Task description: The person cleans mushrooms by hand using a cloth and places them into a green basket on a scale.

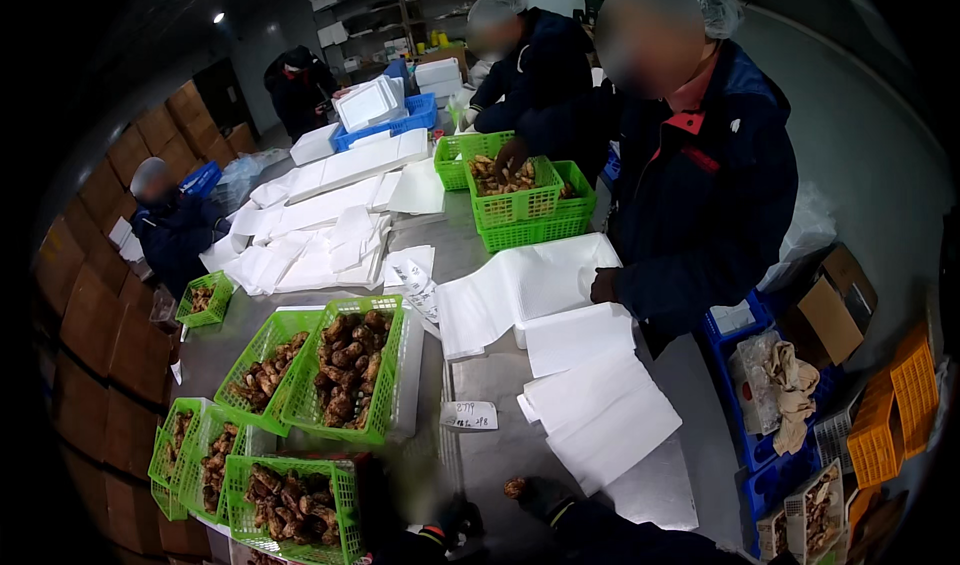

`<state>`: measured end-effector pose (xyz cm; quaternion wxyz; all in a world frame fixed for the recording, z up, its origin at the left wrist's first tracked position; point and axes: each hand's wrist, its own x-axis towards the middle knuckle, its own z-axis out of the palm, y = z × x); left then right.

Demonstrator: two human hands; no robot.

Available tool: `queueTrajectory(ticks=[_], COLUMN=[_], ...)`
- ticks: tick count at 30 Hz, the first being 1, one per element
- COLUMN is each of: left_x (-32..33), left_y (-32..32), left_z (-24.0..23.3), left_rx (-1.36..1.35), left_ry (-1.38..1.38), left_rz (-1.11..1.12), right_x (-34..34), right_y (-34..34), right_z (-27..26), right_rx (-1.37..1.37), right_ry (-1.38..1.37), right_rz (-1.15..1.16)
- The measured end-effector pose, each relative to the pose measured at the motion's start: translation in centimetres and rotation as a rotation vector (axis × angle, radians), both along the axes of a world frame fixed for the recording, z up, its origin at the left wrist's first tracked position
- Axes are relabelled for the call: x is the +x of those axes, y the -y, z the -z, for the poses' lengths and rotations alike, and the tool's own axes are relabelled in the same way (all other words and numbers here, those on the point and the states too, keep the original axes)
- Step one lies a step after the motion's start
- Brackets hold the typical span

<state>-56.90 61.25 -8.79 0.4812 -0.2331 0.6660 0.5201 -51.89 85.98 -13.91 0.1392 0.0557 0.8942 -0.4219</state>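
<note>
My right hand (541,496), in a dark glove, is low in the view above the steel table (487,456). A small brown mushroom (514,488) is at its fingertips. My left hand (459,521), also dark-gloved, is at the bottom edge beside a blurred patch; its fingers are too dark to make out. Just left of it stands a green plastic basket (352,501) of brown mushrooms (294,503). A handwritten paper slip (469,415) lies on the table beyond my hands. To its right, white paper sheets (611,422) lie overlapped.
More green baskets (390,385) of mushrooms stand at left. Across the table, a person (705,160) touches a paper-lined white foam box (559,287) and reaches into a mushroom basket (517,209). Other people work farther back. Blue crates (784,452) and orange crates (874,430) are at right.
</note>
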Motion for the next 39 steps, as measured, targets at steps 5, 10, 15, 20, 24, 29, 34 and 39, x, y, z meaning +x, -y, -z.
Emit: queueTrajectory(ticks=[5,10,15,20,24,29,34,39], left_x=[-0.3,-0.1,-0.2,0.4,0.3,0.0,-0.6,-0.9], left_y=[-2.0,0.8,0.7,2.1,1.9,1.4,1.3,-0.2], left_z=[-4.3,2.7,1.6,5.0,4.8,3.1,2.1,0.7], left_rx=[0.049,0.190,0.211,0.284,0.270,0.222,0.259,0.188], left_ry=[-0.170,-0.167,-0.112,-0.144,-0.087,-0.112,-0.464,0.056], left_rz=[0.057,-0.067,-0.150,-0.192,-0.220,-0.197,0.142,-0.223], right_x=[-0.6,-0.6,-0.9,-0.5,-1.3,-0.8,0.0,-1.0], right_y=[-0.1,-0.4,-0.9,-0.6,-0.5,-0.7,0.2,-0.8], right_z=[-0.9,0.5,-2.1,-1.0,-2.9,-2.6,0.1,-3.8], right_rx=[-0.021,-0.080,-0.092,-0.076,0.002,-0.082,-0.149,0.006], right_ry=[0.033,0.001,0.020,0.034,0.132,-0.009,-0.128,-0.006], right_rz=[-0.064,-0.103,-0.116,-0.108,-0.118,-0.087,-0.017,-0.080])
